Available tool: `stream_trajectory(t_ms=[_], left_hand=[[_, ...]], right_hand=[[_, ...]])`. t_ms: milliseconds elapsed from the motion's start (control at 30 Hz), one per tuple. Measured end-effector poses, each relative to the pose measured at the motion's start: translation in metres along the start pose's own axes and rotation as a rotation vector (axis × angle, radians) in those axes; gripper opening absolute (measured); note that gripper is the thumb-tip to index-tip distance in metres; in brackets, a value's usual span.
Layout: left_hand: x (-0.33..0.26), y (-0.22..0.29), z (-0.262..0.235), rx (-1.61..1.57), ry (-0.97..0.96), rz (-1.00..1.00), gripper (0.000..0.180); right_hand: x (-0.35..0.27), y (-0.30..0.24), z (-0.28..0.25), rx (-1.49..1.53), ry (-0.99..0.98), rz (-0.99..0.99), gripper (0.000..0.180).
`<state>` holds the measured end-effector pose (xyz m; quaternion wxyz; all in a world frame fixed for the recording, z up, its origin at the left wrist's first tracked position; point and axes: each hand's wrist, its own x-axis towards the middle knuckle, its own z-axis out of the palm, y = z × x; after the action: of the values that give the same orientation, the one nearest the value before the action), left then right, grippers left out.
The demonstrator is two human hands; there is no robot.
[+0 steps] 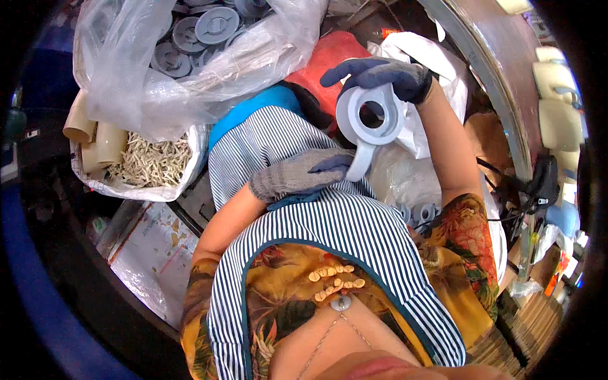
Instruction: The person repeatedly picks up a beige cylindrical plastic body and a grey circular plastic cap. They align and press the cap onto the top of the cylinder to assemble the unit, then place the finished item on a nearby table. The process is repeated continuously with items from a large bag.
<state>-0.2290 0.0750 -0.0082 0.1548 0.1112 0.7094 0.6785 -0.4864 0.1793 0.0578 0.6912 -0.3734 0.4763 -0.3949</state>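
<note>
Both my hands wear grey knitted gloves with dark blue coated palms and fingers. A pale grey plastic ring with a handle [345, 120] is held above my lap, its round opening showing the dark behind it. My right hand [386, 77] grips the upper rim of the ring, with one finger stretched out to the left. Below it, my left hand [303, 172] has its fingers closed at the lower end of the handle; the fingertips are partly hidden there. A striped apron [266, 142] covers my lap just beneath.
A clear plastic bag [139, 95] at the far left contains several grey round plastic parts [216, 25]. Beside it, a white sack [190, 168] holds small pale pieces and beige tubes [111, 144]. Another clear bag [402, 174] with grey parts lies right. A metal-edged surface [500, 82] curves along the right.
</note>
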Motion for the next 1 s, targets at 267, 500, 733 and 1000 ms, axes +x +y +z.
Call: stream_trajectory(t_ms=[267, 500, 733, 1000], left_hand=[[-0.013, -0.003, -0.003, -0.341, 0.321, 0.159, 0.055], [0.016, -0.03, -0.001, -0.087, 0.703, 0.153, 0.055], [0.048, -0.036, -0.005, 0.556, 0.765, 0.146, 0.064], [0.001, 0.0, -0.037, 0.772, 0.723, -0.009, 0.05]], right_hand=[[0.019, 0.045, -0.038, 0.45, 0.099, -0.152, 0.069], [-0.001, 0.076, -0.017, 0.572, 0.702, -0.595, 0.045], [0.006, 0.068, 0.1, -0.301, 1.095, -0.378, 0.042], [-0.002, 0.08, 0.002, -0.553, 1.273, -0.011, 0.044]])
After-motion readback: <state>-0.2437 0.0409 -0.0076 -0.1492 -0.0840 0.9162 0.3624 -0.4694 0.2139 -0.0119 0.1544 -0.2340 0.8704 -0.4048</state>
